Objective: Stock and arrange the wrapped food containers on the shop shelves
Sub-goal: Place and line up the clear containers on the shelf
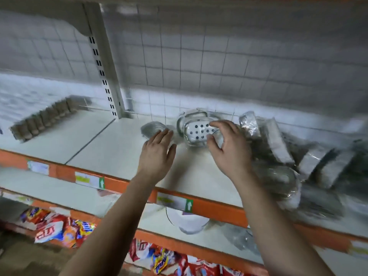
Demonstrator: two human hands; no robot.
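Note:
A plastic-wrapped container [196, 132] with a white perforated insert stands tilted on the white shelf [111, 148], near the tiled back wall. My right hand [229, 144] curls around its right side, fingertips touching the wrap. My left hand [157, 152] hovers spread over the shelf just left of it, holding nothing, next to a flat wrapped lid [152, 127]. A heap of several wrapped containers [282, 156] lies to the right, blurred by motion.
An orange shelf edge [217, 208] with price labels runs along the front. A row of brown items [43, 120] lines the far left. A slotted upright [105, 76] stands at the back. Lower shelves hold a white dish [187, 220] and colourful snack packets [55, 228].

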